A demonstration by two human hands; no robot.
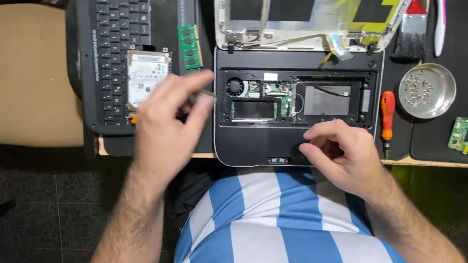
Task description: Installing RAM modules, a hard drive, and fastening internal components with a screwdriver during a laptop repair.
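Black laptop base [262, 146] is steadied at the worktop's front edge by the curled, empty right hand [339, 148]; something thin is pinched in the left hand [171, 123].

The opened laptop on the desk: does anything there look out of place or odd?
Yes. A hard drive and a green memory module lie loose on top of a detached keyboard. The laptop base is open, its boards and fan exposed.

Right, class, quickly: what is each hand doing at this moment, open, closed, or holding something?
Left hand: fingers pinched on a thin tool, hovering beside the opened laptop base.
Right hand: loosely curled, empty, resting on the base's front edge.
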